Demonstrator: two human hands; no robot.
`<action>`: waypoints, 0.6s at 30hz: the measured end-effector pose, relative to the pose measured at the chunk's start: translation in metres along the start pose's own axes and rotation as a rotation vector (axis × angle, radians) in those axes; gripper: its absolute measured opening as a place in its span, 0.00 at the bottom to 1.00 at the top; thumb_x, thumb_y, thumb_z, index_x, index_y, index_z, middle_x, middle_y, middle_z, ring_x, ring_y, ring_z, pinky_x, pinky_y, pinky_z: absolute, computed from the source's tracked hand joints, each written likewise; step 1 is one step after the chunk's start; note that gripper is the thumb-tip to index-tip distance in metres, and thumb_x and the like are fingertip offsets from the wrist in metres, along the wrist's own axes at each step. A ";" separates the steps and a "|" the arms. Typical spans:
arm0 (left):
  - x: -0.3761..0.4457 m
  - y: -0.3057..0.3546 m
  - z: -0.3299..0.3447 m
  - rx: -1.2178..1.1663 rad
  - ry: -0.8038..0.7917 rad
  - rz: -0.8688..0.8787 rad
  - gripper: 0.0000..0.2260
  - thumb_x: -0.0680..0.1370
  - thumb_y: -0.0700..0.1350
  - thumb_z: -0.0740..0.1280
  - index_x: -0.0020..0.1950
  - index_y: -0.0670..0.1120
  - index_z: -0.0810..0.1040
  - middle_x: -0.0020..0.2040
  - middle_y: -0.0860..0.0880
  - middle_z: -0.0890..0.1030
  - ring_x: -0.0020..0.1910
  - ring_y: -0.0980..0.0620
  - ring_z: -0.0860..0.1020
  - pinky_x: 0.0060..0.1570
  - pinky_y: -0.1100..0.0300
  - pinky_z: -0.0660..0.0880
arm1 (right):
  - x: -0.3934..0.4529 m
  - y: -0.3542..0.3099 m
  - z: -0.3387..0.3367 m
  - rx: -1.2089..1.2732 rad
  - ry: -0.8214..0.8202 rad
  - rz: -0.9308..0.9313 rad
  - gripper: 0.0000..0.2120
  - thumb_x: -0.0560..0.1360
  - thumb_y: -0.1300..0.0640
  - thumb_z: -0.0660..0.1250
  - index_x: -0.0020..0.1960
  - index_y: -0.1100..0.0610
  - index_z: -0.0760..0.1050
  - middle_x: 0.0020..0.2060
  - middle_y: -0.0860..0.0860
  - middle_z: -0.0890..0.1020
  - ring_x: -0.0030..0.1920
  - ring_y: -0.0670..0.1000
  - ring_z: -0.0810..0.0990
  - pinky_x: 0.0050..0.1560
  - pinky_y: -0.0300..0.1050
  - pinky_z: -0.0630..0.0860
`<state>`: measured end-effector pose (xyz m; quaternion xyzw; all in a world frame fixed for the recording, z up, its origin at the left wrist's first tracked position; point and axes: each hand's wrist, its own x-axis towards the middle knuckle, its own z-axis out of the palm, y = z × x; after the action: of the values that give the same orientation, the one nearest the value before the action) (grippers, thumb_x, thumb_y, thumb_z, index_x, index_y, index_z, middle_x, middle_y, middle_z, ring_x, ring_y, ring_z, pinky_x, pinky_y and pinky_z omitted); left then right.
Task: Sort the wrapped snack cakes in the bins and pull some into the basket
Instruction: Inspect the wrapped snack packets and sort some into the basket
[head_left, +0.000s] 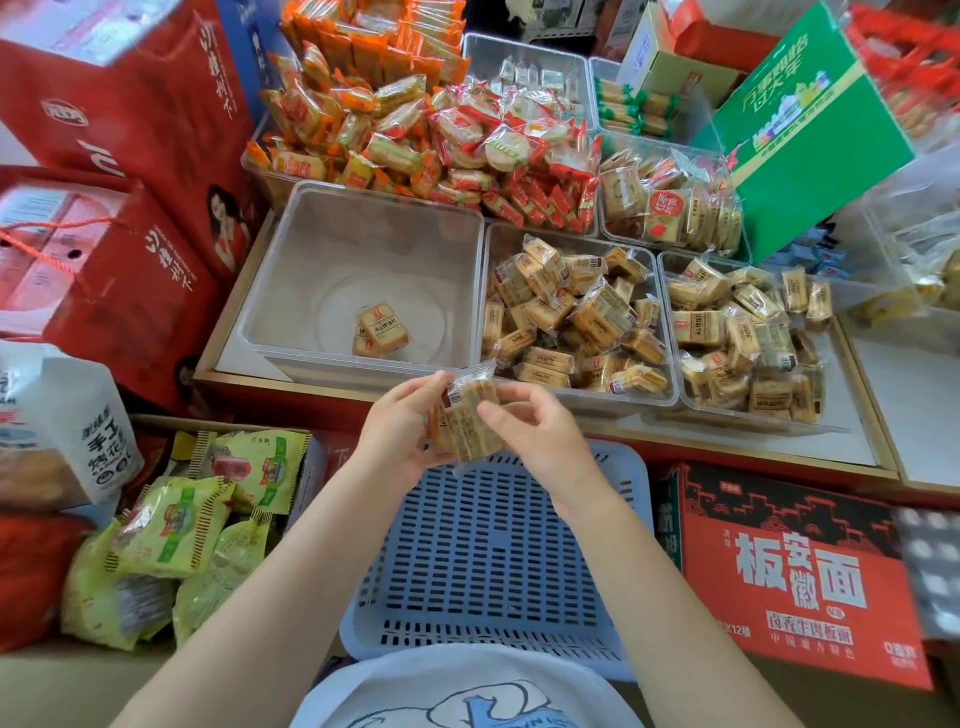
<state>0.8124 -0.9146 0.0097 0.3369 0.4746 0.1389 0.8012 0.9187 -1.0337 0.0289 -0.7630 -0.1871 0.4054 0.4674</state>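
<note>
My left hand (402, 431) holds a small stack of clear-wrapped tan snack cakes (464, 426) above the far rim of the blue slotted basket (488, 561). My right hand (524, 431) pinches the same stack from the right side. The clear bin on the left (291, 270) contains two wrapped cakes (378, 330) on its floor. The middle bin (667, 332) is piled with several of the same cakes (571, 322), and so is the right bin (748, 343). The basket floor shows no cakes.
Rear bins hold orange and red wrapped snacks (431, 135). Red gift boxes (104, 208) stand at left, a tilted green box (810, 119) at back right, green bags (171, 525) at lower left, and a red noodle carton (795, 566) right of the basket.
</note>
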 end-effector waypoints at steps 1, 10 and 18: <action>0.000 0.000 0.000 -0.010 0.008 -0.005 0.09 0.82 0.47 0.69 0.58 0.45 0.83 0.50 0.43 0.85 0.51 0.41 0.84 0.49 0.39 0.83 | -0.001 0.002 0.003 -0.070 -0.013 -0.015 0.18 0.78 0.50 0.72 0.66 0.52 0.75 0.55 0.49 0.81 0.56 0.47 0.80 0.53 0.38 0.77; -0.001 -0.008 0.011 0.080 -0.087 0.034 0.10 0.82 0.51 0.68 0.61 0.48 0.82 0.53 0.43 0.86 0.47 0.45 0.86 0.39 0.52 0.83 | 0.003 0.004 0.015 -0.408 -0.037 -0.008 0.46 0.68 0.36 0.77 0.76 0.52 0.59 0.66 0.48 0.68 0.65 0.48 0.71 0.65 0.49 0.75; 0.000 0.001 -0.002 0.050 -0.202 0.021 0.15 0.81 0.44 0.69 0.68 0.53 0.74 0.60 0.41 0.84 0.54 0.40 0.85 0.48 0.47 0.84 | 0.007 -0.001 -0.013 0.226 0.068 0.117 0.21 0.78 0.51 0.71 0.66 0.55 0.68 0.50 0.52 0.79 0.45 0.48 0.79 0.44 0.44 0.73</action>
<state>0.8111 -0.9133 0.0101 0.3739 0.3911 0.1009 0.8349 0.9332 -1.0353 0.0299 -0.7285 -0.0795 0.4244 0.5318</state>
